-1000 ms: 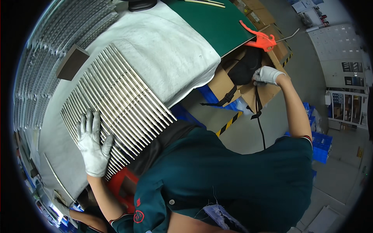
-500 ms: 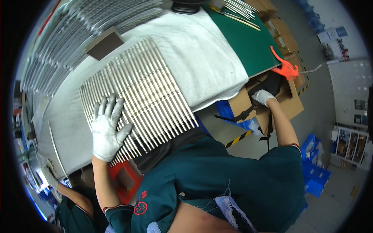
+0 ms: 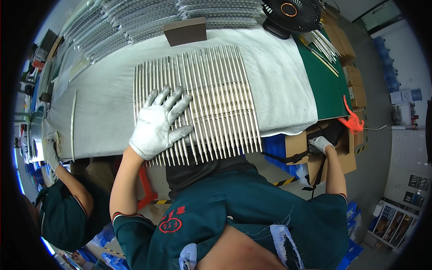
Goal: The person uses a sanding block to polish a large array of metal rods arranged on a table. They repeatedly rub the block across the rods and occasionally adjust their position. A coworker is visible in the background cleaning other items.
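A row of slim silvery metal rods [image 3: 220, 96] lies side by side on the cloth-covered table, their near ends reaching past its front edge. My left hand [image 3: 159, 121], in a pale glove with greyish fingertips, rests flat on the left part of the row, fingers spread. Far to the right, my gloved right hand [image 3: 321, 144] is down at an open cardboard box [image 3: 346, 164], beside a black bag [image 3: 332, 134] with straps. Its fingers look curled inward; whatever they grip is hidden.
Behind the rods stand a dark block [image 3: 185, 32], stacked plastic-wrapped trays [image 3: 139, 22] and a black fan [image 3: 290, 15]. An orange air gun [image 3: 353, 122] hangs by the green mat [image 3: 330, 96], where more rods [image 3: 325, 47] lie. A co-worker [image 3: 67, 207] is at left.
My view has turned, so the table and rods appear straighter and farther right. My left hand stays flat on the rods; my right hand stays at the box.
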`<state>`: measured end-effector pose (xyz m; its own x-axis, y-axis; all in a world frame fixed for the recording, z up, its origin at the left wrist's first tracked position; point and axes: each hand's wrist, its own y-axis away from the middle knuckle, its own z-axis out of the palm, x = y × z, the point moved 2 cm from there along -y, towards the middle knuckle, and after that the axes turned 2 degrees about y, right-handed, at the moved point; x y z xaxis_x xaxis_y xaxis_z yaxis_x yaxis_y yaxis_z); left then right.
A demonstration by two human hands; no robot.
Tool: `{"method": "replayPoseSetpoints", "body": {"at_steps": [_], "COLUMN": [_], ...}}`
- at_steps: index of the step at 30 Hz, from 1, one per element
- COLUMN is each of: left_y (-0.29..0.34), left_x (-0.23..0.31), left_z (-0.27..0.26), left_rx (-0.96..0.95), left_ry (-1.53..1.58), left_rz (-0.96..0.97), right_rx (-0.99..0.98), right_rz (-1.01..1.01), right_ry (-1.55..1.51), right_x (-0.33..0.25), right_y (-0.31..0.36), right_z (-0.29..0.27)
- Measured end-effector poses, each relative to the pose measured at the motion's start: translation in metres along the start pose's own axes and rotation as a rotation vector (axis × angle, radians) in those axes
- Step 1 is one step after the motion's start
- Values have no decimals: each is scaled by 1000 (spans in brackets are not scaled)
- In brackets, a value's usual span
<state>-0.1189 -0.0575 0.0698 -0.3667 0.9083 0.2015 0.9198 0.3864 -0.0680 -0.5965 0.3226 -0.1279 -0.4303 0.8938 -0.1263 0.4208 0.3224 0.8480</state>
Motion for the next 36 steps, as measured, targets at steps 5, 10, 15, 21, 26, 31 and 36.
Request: {"method": "replayPoseSetpoints", "body": {"at_steps": [5,10,15,21,26,31,36], "left_y": [-1,6,2,3,36,46,44], "left_x": [-1,-3,3,-11,-50,-70,-67], "left_z": [-1,1,1,-7,-7,15,21], "left_rx": [23,13,38,284,692,869,794], "left_ry": [7,55,58,179,1441,2272,2432], "left_rz": [21,4,12,-16,-380,-184,-87], "right_rx": [-5,-243,-271,279,928,1139,1225], "right_rz": [-139,-71,-717,-1258,-1571,-1375,-1253], "right_ry": [117,548,173,71,203,404,420], "right_x": [23,-56,-206,-341,-441,-496,-508], "right_y": [4,101,252,248,189,132,118], "right_z": [3,-23,-40,-36,-56,-69,-75]}}
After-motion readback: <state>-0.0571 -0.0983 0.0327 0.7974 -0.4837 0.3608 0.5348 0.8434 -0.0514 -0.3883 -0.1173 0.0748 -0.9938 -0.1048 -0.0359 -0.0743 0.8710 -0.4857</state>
